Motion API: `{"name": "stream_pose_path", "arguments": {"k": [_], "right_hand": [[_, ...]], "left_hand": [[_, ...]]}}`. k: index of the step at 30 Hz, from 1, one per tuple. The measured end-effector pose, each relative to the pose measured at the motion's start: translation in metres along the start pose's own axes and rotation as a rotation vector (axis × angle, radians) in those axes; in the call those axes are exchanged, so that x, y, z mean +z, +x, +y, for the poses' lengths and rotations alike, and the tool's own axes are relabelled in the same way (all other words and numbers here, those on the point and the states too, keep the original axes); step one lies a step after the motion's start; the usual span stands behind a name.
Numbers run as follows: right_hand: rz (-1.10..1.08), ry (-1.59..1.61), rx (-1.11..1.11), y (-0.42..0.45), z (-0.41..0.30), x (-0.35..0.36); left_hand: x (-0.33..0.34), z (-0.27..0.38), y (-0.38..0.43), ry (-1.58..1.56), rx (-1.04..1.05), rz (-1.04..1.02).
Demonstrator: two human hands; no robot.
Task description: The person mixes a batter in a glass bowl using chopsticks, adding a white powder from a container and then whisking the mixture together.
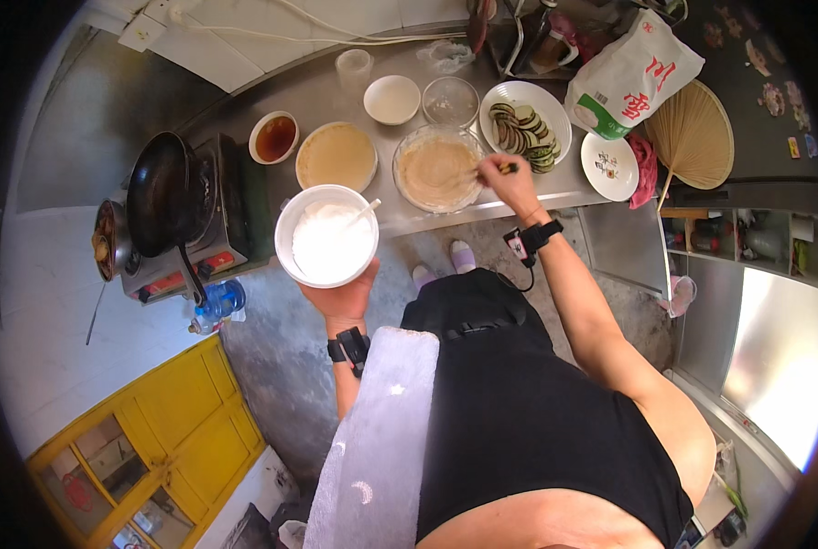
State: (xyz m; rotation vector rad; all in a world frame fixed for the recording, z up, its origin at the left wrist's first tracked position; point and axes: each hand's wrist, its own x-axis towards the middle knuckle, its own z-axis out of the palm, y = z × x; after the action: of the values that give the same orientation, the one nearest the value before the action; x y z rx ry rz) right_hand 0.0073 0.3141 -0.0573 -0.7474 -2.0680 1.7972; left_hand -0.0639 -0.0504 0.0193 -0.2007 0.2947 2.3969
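Observation:
My left hand holds up a white tub of white powder, in which a white spoon leans. My right hand grips the dark handle of a whisk or fork, whose far end reaches into a clear bowl of tan batter. Left of that bowl sits a round dish of yellowish batter. A white plate with sliced eggplant or a similar vegetable lies just beyond my right hand. Behind the batter stand a white bowl and a clear round dish.
At the left, a black wok rests on a gas stove, near a bowl of red-brown liquid. To the right are a small white plate, a flour bag, a red cloth and a woven fan. A cabinet door hangs open below.

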Motion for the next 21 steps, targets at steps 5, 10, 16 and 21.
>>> {"name": "stream_pose_path", "arguments": {"k": [5, 10, 16, 21], "right_hand": [[-0.062, -0.283, -0.256, -0.022, -0.012, 0.022], [-0.049, -0.291, -0.074, -0.004, -0.020, -0.008], [-0.226, -0.343, -0.309, -0.025, -0.037, 0.020], [0.135, -0.334, -0.265, -0.005, -0.037, 0.009]], "left_hand": [[0.002, -0.003, 0.004, -0.106, -0.061, -0.009], [-0.004, -0.002, 0.004, -0.052, -0.035, -0.012], [0.009, -0.008, 0.004, -0.115, -0.055, 0.011], [-0.001, -0.007, 0.003, -0.058, -0.056, -0.009]]}}
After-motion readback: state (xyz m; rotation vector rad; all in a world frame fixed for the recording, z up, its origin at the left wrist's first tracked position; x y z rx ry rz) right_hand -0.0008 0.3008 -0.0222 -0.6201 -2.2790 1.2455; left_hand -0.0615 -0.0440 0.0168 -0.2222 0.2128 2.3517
